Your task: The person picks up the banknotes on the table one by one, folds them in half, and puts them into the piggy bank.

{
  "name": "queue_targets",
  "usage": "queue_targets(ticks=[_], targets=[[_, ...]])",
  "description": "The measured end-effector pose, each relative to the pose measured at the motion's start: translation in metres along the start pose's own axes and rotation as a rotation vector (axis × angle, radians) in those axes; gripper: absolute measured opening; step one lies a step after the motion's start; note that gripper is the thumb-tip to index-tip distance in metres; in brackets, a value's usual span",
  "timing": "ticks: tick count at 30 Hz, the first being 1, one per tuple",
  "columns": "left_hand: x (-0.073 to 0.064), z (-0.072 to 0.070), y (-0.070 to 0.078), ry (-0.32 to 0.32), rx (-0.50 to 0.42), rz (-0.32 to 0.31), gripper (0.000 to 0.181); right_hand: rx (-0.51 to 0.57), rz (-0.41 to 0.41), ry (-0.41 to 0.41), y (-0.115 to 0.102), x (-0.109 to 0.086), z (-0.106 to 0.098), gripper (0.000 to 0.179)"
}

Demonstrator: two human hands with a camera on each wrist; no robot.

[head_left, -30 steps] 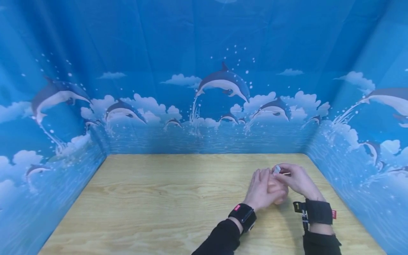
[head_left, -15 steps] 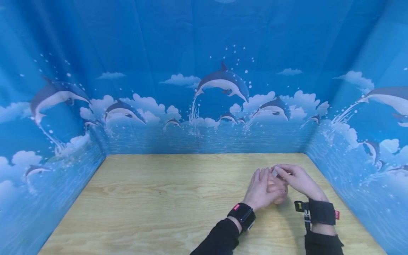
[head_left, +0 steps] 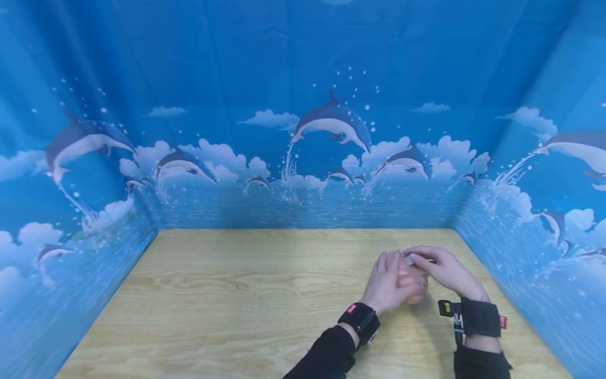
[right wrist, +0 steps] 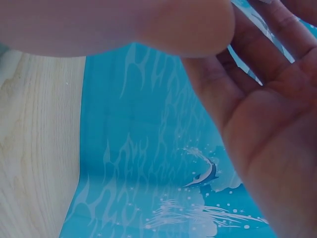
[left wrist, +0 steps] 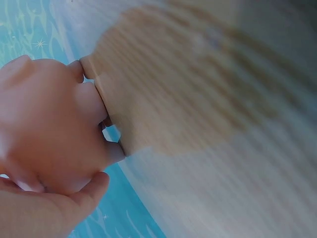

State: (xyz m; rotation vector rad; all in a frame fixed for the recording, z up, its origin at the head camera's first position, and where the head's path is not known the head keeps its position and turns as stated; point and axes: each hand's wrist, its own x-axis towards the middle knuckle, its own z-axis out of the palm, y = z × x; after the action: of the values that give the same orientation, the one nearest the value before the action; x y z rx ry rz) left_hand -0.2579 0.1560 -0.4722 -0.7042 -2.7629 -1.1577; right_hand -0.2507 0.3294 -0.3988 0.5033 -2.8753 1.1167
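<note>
A pink piggy bank stands at the right side of the table, its stubby legs on the wood in the left wrist view. My left hand grips it from the left, thumb along the near side and fingers over the top. Above the bank, my right hand pinches a small whitish folded piece, like paper, between thumb and fingertips. The piece is at the top of the bank. Fingers hide whether any of it is inside a slot.
A light wood-grain table stretches out to the left of the hands. Blue dolphin-printed curtain encloses it at the back and both sides. Black straps circle both wrists.
The folded piece has come down a little towards the top of the piggy bank, and my right wrist has shifted slightly right. My left hand has kept its hold in place.
</note>
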Motion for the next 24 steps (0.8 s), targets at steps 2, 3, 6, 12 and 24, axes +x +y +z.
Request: queue_targets(ticks=[2, 3, 6, 12, 24], targets=[[-0.0003, 0.0001, -0.0004, -0.006, -0.011, -0.007, 0.091, 0.004, 0.000, 0.000, -0.0004, -0.0002, 0.0002, 0.034], [-0.0005, 0.0001, -0.0006, -0.011, -0.015, -0.010, 0.092, 0.004, 0.001, 0.002, -0.0004, -0.0002, 0.0004, 0.034], [-0.0010, -0.0001, -0.0006, -0.013, -0.010, -0.009, 0.092, 0.013, 0.010, 0.003, -0.0003, -0.0002, 0.0007, 0.033], [-0.0017, -0.0017, 0.0015, 0.013, 0.021, 0.004, 0.092, 0.002, 0.029, 0.003, 0.0000, 0.0007, 0.0004, 0.033], [-0.0017, -0.0004, 0.0010, 0.043, 0.059, 0.033, 0.090, -0.053, 0.018, 0.043, 0.0021, 0.0043, 0.0041, 0.030]])
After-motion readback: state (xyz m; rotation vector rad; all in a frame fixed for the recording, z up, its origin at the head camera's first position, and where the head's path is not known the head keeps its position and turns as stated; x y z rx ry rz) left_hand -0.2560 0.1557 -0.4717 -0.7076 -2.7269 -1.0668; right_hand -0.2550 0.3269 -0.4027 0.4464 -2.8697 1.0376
